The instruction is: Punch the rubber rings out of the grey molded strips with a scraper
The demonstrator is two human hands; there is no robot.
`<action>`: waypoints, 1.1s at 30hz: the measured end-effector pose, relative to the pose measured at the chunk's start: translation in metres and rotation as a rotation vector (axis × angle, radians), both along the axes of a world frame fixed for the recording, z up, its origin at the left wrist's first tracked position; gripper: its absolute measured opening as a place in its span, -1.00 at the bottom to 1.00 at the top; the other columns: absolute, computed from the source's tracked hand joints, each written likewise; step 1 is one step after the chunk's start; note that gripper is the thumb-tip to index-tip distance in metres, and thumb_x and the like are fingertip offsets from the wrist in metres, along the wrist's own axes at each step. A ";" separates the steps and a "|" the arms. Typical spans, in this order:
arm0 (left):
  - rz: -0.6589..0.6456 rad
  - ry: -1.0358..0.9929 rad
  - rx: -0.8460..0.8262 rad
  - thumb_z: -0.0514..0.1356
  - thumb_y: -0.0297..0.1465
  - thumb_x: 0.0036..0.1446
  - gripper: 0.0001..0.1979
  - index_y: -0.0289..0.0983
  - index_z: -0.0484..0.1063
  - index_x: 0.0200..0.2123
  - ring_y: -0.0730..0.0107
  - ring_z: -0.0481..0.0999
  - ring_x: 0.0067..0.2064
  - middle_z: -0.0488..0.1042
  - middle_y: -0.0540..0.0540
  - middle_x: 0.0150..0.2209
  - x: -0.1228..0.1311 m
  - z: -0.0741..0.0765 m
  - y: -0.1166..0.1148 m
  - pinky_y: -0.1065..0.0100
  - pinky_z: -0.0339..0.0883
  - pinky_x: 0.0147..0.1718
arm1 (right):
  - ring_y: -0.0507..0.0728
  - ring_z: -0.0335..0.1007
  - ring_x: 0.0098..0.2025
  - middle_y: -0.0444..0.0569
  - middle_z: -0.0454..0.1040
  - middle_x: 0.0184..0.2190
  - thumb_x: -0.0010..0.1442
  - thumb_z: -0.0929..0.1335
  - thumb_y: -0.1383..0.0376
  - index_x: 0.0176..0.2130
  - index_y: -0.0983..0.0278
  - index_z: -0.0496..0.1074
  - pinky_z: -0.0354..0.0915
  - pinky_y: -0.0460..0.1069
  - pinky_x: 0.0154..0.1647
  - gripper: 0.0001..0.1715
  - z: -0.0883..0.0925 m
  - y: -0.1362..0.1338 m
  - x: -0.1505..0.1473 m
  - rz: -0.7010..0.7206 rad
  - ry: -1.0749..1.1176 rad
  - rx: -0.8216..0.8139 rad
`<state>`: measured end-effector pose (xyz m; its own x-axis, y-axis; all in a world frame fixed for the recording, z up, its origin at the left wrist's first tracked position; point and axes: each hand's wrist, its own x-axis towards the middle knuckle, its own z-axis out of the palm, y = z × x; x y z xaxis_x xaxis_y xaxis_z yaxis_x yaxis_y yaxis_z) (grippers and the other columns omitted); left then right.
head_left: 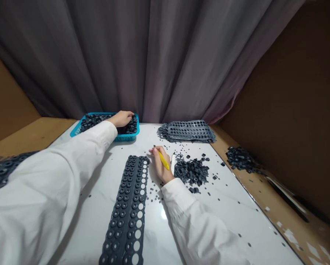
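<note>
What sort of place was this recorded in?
Probably a makeshift workshop corner: a white table backed by a curtain, a punched dark sheet, and a blue basket of small dark pieces.

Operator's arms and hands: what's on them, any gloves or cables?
Both arms wear loose white long sleeves, the left sleeve and the right sleeve, running down to the wrists. The left hand and right hand are bare: no gloves, and no cables or markings show.

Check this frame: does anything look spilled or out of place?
Yes. Small dark pieces lie loose and scattered across the white table, well away from any container. Another clump sits off the table on the wooden ledge. The long dark strip also has empty holes along one side.
</note>
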<state>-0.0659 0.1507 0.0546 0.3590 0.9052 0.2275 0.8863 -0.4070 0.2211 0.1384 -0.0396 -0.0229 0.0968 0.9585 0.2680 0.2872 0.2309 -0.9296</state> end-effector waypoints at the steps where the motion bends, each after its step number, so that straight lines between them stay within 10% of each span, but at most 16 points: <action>1: 0.001 0.011 -0.012 -0.02 -0.42 0.09 -0.59 -0.32 0.41 -0.01 0.31 0.45 -0.02 0.50 -0.11 -0.06 -0.003 0.001 0.000 0.42 0.24 0.00 | 0.12 0.41 -0.20 0.02 0.52 -0.25 0.26 0.14 0.12 -0.15 0.26 0.32 0.22 -0.02 -0.15 -0.66 0.000 0.001 0.000 -0.003 0.019 -0.007; 9: -0.277 -0.002 0.275 0.10 -0.36 0.04 -0.75 -0.34 0.48 -0.25 0.24 0.43 -0.13 0.49 -0.15 -0.23 -0.004 0.018 -0.061 0.27 0.24 -0.05 | 0.09 0.39 -0.35 -0.09 0.48 -0.46 0.13 0.20 0.24 -0.27 0.28 0.37 0.27 -0.04 -0.28 -0.76 0.010 0.003 -0.003 0.082 0.200 -0.113; 15: -0.603 0.000 -0.135 0.12 -0.42 0.08 -0.83 -0.33 0.48 -0.28 0.41 0.44 -0.33 0.48 -0.10 -0.33 0.017 -0.028 -0.127 0.43 0.27 -0.31 | 0.06 0.35 -0.52 -0.14 0.41 -0.64 -0.02 0.26 0.30 -0.54 0.28 0.39 0.24 -0.08 -0.46 -0.83 -0.001 0.001 -0.009 0.017 0.187 -0.210; 20: -0.591 -0.027 -0.173 0.14 -0.51 0.04 -0.80 -0.37 0.47 -0.23 0.42 0.42 -0.36 0.48 -0.13 -0.33 0.027 -0.054 -0.121 0.44 0.26 -0.35 | 0.04 0.33 -0.53 -0.14 0.43 -0.62 -0.01 0.26 0.28 -0.54 0.27 0.41 0.22 -0.09 -0.47 -0.82 -0.017 0.005 -0.004 0.009 0.138 -0.181; 33: -0.619 0.063 -0.328 0.23 -0.43 -0.06 -0.82 -0.30 0.54 -0.32 0.43 0.45 -0.44 0.52 -0.06 -0.45 0.033 -0.047 -0.103 0.47 0.25 -0.44 | 0.05 0.34 -0.49 -0.12 0.45 -0.58 0.01 0.24 0.30 -0.57 0.26 0.36 0.23 -0.08 -0.45 -0.81 -0.012 0.004 -0.006 0.053 0.090 -0.183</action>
<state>-0.0325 0.0482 0.0075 0.8338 0.5487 -0.0609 0.5286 -0.7617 0.3747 0.1325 -0.0353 -0.0351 0.0603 0.9948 0.0819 0.1931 0.0688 -0.9788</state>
